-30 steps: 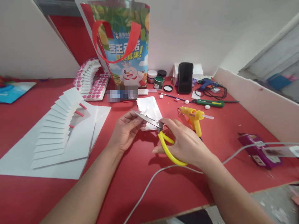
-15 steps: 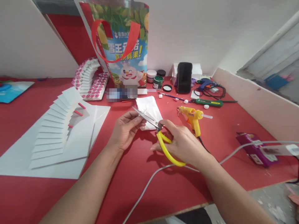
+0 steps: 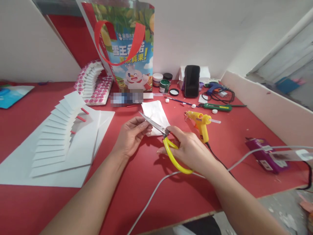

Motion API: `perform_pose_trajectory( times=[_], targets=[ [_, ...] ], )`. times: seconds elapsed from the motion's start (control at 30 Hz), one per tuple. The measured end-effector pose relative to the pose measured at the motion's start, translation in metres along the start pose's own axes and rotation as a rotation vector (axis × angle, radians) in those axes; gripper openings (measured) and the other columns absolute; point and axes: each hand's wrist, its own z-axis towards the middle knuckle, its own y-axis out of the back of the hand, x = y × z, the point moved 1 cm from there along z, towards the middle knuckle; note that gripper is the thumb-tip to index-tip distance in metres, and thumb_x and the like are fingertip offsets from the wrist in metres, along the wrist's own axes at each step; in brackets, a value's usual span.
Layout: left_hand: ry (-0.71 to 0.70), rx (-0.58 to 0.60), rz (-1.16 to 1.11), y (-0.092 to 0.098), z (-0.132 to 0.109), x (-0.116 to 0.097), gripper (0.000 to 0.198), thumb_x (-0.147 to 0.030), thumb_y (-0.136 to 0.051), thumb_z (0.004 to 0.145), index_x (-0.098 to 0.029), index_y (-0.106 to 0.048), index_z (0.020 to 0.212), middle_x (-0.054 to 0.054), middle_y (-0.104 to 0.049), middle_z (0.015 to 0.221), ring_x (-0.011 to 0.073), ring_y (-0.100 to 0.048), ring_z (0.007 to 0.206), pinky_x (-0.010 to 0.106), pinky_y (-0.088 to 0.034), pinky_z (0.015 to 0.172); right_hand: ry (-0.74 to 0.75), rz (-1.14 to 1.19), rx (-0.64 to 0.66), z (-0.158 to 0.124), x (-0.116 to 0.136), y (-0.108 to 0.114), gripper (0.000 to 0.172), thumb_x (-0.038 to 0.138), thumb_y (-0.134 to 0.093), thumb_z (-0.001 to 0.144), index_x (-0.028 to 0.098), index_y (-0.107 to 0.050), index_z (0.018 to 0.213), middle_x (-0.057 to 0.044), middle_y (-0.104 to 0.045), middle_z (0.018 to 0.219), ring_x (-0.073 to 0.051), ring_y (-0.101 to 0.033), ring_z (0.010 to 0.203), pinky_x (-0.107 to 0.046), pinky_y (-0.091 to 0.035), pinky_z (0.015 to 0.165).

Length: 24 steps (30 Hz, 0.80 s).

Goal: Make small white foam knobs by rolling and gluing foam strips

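My right hand [image 3: 189, 145] grips a pair of scissors [image 3: 174, 157] by their yellow handles. The blades look closed together and point up to the left, crossing just over the fingertips of my left hand [image 3: 133, 133]. That left hand is pinched shut at the thumb and fingers; what sits between them is too small or hidden to make out. Beneath the blades lies a stack of white paper [image 3: 156, 112], partly covered by the scissors and fingers.
To the left, a stepped white foam-board staircase [image 3: 52, 137] with red sticks lies on white sheets. A yellow glue gun [image 3: 201, 122] rests right of my hands. Behind are a printed bag [image 3: 133, 42], paint jars [image 3: 164, 85], a phone [image 3: 192, 81] and a green screwdriver-like tool [image 3: 217, 107]. A white cable [image 3: 156, 192] crosses in front.
The scissor blades, slightly apart before, have closed together. My left hand keeps its pinch in nearly the same place, and the whole view has shifted slightly.
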Motion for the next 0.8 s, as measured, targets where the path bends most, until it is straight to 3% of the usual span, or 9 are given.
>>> perform_pose_trajectory(
  times=[0.3,0.53,0.8],
  targets=[
    [0.054,-0.027,0.000,0.000,0.002,0.002,0.030,-0.019,-0.091,0.057,-0.010,-0.070,0.077,0.003,-0.071,0.065,0.0097,-0.066,0.058,0.019,-0.055,0.061,-0.075,0.023,-0.001,-0.005,0.001,-0.004,0.049,0.059,-0.062,0.084,0.020,-0.061,0.114,0.007,-0.043,0.052,-0.013,-0.041,0.045,-0.024,-0.029,0.050],
    [0.187,0.007,-0.023,-0.014,-0.008,0.006,0.033,-0.016,-0.093,0.052,-0.008,-0.071,0.075,0.005,-0.073,0.068,0.0106,-0.068,0.060,0.018,-0.057,0.061,-0.180,0.093,-0.006,-0.031,0.001,-0.003,0.047,0.060,-0.065,0.084,0.022,-0.059,0.111,0.007,-0.048,0.053,-0.013,-0.041,0.044,-0.023,-0.030,0.048],
    [0.242,0.054,0.000,-0.020,-0.016,0.011,0.027,-0.015,-0.091,0.057,-0.011,-0.073,0.076,0.005,-0.075,0.071,0.0119,-0.070,0.062,0.021,-0.059,0.063,-0.251,0.196,-0.051,-0.055,-0.003,-0.014,0.041,0.059,-0.063,0.086,0.023,-0.058,0.106,0.004,-0.056,0.059,-0.014,-0.047,0.047,-0.024,-0.035,0.048]
  ],
)
